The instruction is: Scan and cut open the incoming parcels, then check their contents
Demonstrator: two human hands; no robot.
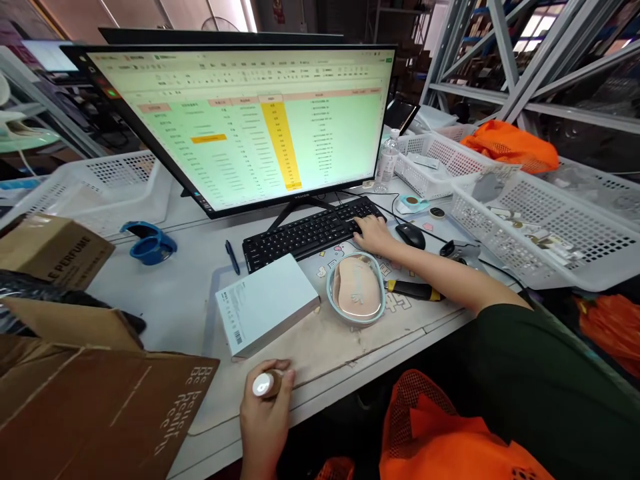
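Note:
My left hand (265, 413) rests at the desk's front edge, fingers wrapped round a small round bottle with a white cap (263, 385). Just beyond it lies a flat white box (267, 303) with a barcode on its side. My right hand (373, 233) lies on the right end of the black keyboard (307, 233), fingers stretched over the keys and holding nothing. A black mouse (411, 235) sits right beside that hand. The monitor (245, 120) behind the keyboard shows a green spreadsheet with a yellow column.
A pink wrist pad in a clear rim (356, 288) and a yellow-handled cutter (413, 290) lie under my right forearm. White mesh baskets (550, 233) stand right, another (100, 183) left. Cardboard boxes (90, 400) crowd the left front. A blue tape dispenser (149, 243) and pen (231, 257) sit left.

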